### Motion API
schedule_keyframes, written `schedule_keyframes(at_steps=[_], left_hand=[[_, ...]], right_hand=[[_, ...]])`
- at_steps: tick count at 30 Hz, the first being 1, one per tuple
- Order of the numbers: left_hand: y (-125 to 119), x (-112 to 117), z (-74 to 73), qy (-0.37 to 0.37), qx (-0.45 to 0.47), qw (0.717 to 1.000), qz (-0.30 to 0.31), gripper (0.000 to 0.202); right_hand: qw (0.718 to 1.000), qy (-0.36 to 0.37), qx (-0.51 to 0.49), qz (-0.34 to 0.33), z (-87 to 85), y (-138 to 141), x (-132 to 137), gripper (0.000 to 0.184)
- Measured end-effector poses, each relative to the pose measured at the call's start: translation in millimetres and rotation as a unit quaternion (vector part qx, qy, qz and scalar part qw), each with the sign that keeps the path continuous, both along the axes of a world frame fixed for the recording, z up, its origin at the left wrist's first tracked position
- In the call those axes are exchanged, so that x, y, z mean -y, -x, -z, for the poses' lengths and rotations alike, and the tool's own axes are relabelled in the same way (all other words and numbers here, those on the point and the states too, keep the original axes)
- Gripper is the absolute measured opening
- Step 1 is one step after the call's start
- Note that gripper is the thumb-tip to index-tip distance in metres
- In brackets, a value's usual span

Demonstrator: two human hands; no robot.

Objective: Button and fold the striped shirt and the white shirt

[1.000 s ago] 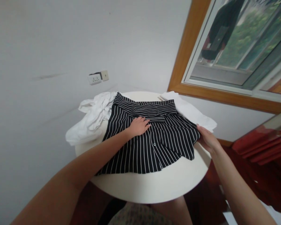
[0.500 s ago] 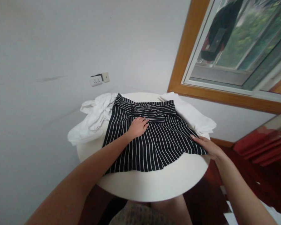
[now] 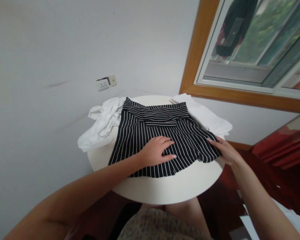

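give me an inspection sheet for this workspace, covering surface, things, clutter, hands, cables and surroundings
surface: round white table, mostly covered by fabric
job's things: striped garment, black with white stripes, spread flat, hem toward the person
clutter: crumpled cloth, white, left of the garment and hanging over the table edge; folded cloth, white, at the right
grips: left hand flat on the garment near the hem, fingers spread; right hand laid open on the garment's right edge
cables: nothing seen
surroundings: white wall with socket; wood-framed window at the right
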State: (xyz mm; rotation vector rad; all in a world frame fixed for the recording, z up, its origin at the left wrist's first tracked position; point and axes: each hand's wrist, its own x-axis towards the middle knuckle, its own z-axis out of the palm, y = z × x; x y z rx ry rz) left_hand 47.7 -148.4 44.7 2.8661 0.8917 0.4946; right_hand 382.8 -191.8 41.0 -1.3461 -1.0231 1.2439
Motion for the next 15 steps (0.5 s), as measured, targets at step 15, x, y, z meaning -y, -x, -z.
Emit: schedule_keyframes(at_steps=[15], left_hand=[[-21.4,-23.1,-3.7,0.065,0.04,0.997,0.002,0.035]], right_hand=[[0.987,0.016,-0.156,0.039,-10.0,9.5,-13.1,0.01]])
